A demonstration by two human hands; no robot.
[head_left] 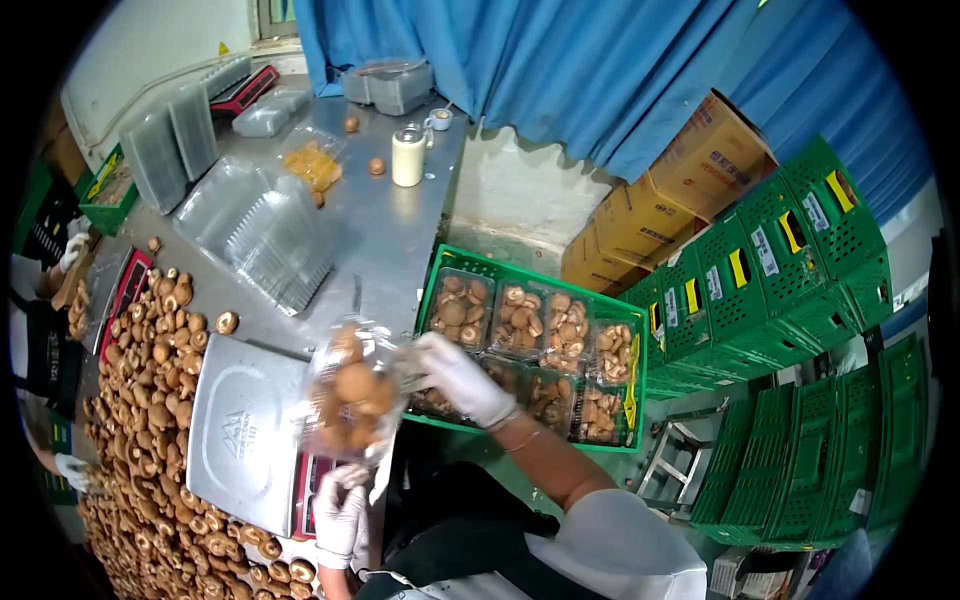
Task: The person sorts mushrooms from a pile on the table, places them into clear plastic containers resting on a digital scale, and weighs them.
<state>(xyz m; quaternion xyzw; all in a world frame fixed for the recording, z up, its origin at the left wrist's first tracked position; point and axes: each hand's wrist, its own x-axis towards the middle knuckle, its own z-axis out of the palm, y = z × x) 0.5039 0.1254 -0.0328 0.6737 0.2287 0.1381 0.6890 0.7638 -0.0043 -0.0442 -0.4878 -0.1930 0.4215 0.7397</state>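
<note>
A clear plastic clamshell box of brown mushrooms (350, 395), blurred by motion, is held tilted above the right edge of the scale. My right hand (465, 380), in a white glove, grips its right side with bent fingers. Below, my left hand (338, 515), also gloved, has its fingers closed at the box's lower edge. The scale's metal plate (245, 440) is bare, and part of its red front shows near my left hand. Loose mushrooms (160, 370) are heaped to the left of the scale. A green crate (540, 270) with filled mushroom boxes stands to the right.
Stacked clear trays (265, 235) lie on the metal table (370, 225), near a white jar (408, 157). Green crates (765, 265) and cardboard boxes (650, 220) are piled at right. At far left, a co-worker's gloved hands (74, 250) work by another red scale (125, 290).
</note>
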